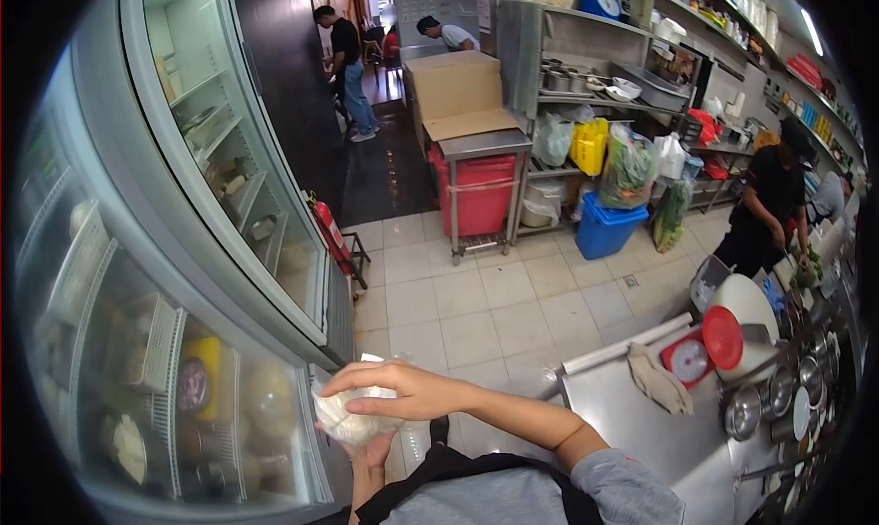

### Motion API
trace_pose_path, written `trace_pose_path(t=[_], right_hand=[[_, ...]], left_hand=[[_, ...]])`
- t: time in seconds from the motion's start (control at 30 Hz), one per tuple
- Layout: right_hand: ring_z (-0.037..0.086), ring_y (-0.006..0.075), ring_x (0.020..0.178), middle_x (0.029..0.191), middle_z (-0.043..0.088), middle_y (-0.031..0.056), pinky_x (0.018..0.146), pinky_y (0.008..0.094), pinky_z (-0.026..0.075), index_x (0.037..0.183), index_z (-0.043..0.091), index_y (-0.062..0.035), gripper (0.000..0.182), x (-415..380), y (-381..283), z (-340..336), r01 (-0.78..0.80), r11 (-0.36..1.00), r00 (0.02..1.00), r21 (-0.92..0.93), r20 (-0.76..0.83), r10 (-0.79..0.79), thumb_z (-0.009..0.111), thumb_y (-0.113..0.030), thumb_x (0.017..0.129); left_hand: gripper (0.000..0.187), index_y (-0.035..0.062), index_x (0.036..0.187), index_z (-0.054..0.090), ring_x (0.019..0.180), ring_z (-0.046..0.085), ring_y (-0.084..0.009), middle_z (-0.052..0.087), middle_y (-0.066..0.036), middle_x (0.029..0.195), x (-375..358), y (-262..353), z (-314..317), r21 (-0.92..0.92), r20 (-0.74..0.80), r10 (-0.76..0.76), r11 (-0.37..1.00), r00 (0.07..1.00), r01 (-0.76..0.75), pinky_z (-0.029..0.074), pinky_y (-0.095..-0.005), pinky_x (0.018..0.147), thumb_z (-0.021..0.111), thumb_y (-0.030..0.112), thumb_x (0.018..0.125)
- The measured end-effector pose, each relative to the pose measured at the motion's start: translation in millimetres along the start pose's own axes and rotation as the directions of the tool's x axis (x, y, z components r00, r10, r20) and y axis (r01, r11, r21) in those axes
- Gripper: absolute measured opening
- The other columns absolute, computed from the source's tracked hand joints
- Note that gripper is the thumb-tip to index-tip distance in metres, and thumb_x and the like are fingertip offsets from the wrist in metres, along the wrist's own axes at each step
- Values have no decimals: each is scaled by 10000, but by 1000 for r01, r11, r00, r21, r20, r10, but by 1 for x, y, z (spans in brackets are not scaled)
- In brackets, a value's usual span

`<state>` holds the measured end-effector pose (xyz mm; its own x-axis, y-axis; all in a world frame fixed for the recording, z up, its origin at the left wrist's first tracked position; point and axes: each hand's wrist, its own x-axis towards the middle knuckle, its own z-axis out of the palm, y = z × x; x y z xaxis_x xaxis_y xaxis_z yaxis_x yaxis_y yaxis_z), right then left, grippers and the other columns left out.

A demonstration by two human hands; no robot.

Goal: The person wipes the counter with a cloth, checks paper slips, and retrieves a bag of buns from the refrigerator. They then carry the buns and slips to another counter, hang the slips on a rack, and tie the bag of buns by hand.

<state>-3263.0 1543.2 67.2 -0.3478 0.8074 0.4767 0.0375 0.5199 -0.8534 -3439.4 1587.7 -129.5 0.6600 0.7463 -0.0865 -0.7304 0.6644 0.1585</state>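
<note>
A clear plastic bag with white contents (346, 419) is between my two hands, in front of the glass-door fridge. My right hand (394, 388) lies over its top, fingers stretched out and a little apart, palm toward the bag. Underneath, my left hand (374, 450) supports the bag from below; most of its fingers are hidden behind the bag and my right hand. What the white contents are cannot be made out.
Fridges (174, 388) with glass doors line the left. A steel table (632, 433) with a red scale (687, 358) and cloth (657, 378) is at right. Boxes on a cart (476, 144) and a blue bin (612, 225) stand ahead. A person (774, 200) works far right; two more are behind.
</note>
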Motion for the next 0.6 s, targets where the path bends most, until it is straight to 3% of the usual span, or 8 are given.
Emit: trace_pose_path(t=[0.1, 0.2, 0.3, 0.43, 0.6], right_hand=[[564, 219, 1067, 1121, 601, 121, 916, 323, 424, 1159, 573, -22, 306, 19, 40, -41, -49, 996, 999, 80, -17, 51, 543, -194, 907], [561, 190, 1070, 1112, 617, 100, 939, 318, 417, 1145, 586, -7, 267, 19, 75, -86, -194, 964, 957, 180, -183, 226, 522, -137, 921], [574, 182, 1043, 1079, 631, 97, 933, 320, 424, 1123, 595, 12, 255, -7, 98, -132, -243, 930, 840, 275, -420, 344, 502, -131, 933], [578, 166, 1028, 1063, 636, 88, 940, 308, 414, 1105, 604, 0, 261, -80, 118, -179, -295, 896, 534, 332, -720, 443, 499, -176, 944], [543, 161, 1083, 1092, 621, 75, 972, 308, 383, 1147, 586, -36, 283, -163, 109, -199, -359, 862, 27, 358, -919, 393, 505, -216, 944]], left_hand=[[828, 112, 1361, 311, 1279, 343, -251, 376, -57, 1364, 34, 31, -12, 72, -41, -14, 997, 999, 17, 281, -488, 1051, 522, 657, 775], [826, 120, 1362, 311, 1282, 335, -256, 369, -56, 1369, 79, 51, -13, 135, -59, -76, 987, 995, 84, 273, -498, 1047, 518, 661, 774], [825, 127, 1364, 311, 1285, 327, -261, 363, -56, 1374, 133, 54, -11, 205, -58, -199, 957, 978, 207, 266, -508, 1043, 513, 665, 772], [822, 137, 1366, 311, 1290, 316, -267, 354, -56, 1381, 213, 28, -5, 296, -56, -477, 831, 877, 471, 255, -521, 1038, 508, 669, 770], [820, 150, 1368, 311, 1295, 302, -275, 343, -55, 1389, 321, -62, 8, 426, -68, -842, 460, 535, 779, 242, -538, 1032, 501, 675, 768]])
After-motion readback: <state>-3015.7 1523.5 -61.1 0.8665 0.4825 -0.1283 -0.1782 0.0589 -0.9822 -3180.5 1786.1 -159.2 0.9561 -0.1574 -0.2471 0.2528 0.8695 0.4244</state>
